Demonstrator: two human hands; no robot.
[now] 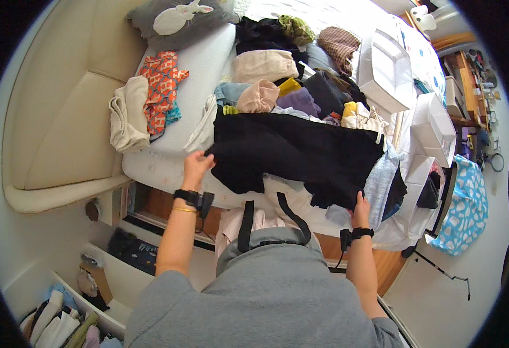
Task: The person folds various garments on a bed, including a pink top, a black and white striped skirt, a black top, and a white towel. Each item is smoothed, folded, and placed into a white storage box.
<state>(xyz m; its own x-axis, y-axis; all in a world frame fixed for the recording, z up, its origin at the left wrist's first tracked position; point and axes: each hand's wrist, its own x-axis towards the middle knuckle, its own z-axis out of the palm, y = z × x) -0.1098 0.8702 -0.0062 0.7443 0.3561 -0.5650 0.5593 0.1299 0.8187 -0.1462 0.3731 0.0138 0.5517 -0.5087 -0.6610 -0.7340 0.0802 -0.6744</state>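
A black garment (289, 148) is spread wide over the near side of the bed, in front of a pile of clothes. My left hand (195, 168) pinches its left edge between thumb and fingers. Its lower right corner is in the grip of my right hand (360, 212). A white cloth (203, 126) lies just beyond my left hand. Beside the garment's right end hangs a light blue-grey piece of clothing (380, 187). Behind the black fabric are a rolled peach cloth (258, 96), a purple cloth (300, 101) and a folded beige cloth (265, 65).
An orange patterned garment (162, 87) and a folded cream cloth (129, 115) lie on the bed (202, 65) at left. White fabric storage boxes (385, 74) stand at right. An open drawer (119, 311) with rolled clothes is at lower left. A padded headboard (67, 108) bounds the left side.
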